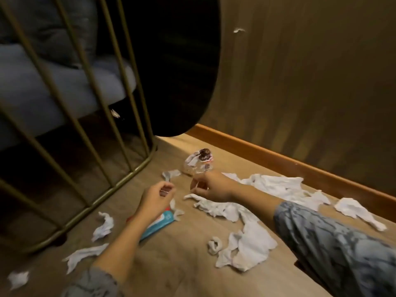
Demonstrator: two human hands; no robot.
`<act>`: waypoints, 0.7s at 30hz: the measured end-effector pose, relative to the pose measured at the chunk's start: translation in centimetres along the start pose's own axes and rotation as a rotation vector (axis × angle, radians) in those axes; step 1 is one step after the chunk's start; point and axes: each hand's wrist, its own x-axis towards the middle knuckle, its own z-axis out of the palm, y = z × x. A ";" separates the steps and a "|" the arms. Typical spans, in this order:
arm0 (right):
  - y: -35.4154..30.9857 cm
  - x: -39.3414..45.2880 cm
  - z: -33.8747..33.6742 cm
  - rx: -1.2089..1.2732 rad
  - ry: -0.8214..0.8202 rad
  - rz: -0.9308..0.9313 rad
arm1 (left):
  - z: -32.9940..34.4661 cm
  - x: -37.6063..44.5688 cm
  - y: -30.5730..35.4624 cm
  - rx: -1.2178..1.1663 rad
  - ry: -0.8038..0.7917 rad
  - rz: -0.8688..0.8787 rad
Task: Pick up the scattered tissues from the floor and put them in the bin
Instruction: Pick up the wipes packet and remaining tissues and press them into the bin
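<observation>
Head view: right hand (211, 186) grips a clear plastic bottle (197, 162) at twelve o'clock, while left hand (155, 197) curls loosely, pinching nothing discernible, among tissues (248, 247).

White tissues (276, 185) lie crumpled and scattered over the wooden floor (182, 264). The largest spread runs along the skirting side, a long rumpled sheet with a separate flat piece (360, 212) just beyond its far end. Nearer the middle a wrinkled strip (216, 207) trails into a bigger bunched sheet (248, 247), with a small tight wad (214, 244) just beside it. Toward the chair side lie a twisted piece (104, 226), a long thin one (82, 255), a small ball (18, 279) at the frame's edge, and one little scrap (171, 174) farther off (no bin can be made out in this view).
</observation>
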 end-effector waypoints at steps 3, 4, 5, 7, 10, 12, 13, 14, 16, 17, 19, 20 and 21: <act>-2.0 2.8 4.2 -0.009 -0.157 -0.012 | -1.5 -2.2 -5.3 0.085 -0.001 -0.061; -2.0 3.0 5.2 -0.043 -0.190 -0.001 | -1.7 -2.9 -6.3 0.144 0.015 -0.049; -2.3 3.7 6.7 -0.080 -0.224 0.009 | -2.2 -3.4 -8.1 0.196 0.070 -0.052; -2.7 5.5 9.7 -0.107 -0.241 0.039 | -3.1 -4.9 -11.4 0.234 0.226 -0.136; -3.3 8.1 13.1 0.051 -0.226 0.185 | -3.9 -7.7 -16.7 0.247 0.469 -0.340; -3.2 9.9 15.2 0.124 -0.187 0.342 | -4.4 -9.2 -19.1 0.191 0.508 -0.484; -3.0 10.7 16.2 0.127 -0.156 0.406 | -4.6 -9.6 -20.1 0.160 0.526 -0.532; -2.6 11.4 17.1 0.123 -0.126 0.454 | -4.8 -9.9 -20.3 0.152 0.536 -0.552; -1.9 12.7 18.8 0.141 -0.070 0.523 | -4.8 -9.5 -20.6 0.212 0.548 -0.514; -1.5 13.2 19.5 0.153 -0.061 0.546 | -4.5 -9.0 -21.1 0.214 0.545 -0.465; -0.9 13.7 20.8 0.163 -0.076 0.543 | -3.5 -7.8 -21.9 0.169 0.436 -0.432; -0.8 13.7 21.5 0.168 -0.093 0.522 | -3.0 -7.3 -22.4 0.172 0.362 -0.431; -0.8 13.6 22.3 0.169 -0.114 0.495 | -2.4 -6.8 -22.7 0.194 0.312 -0.399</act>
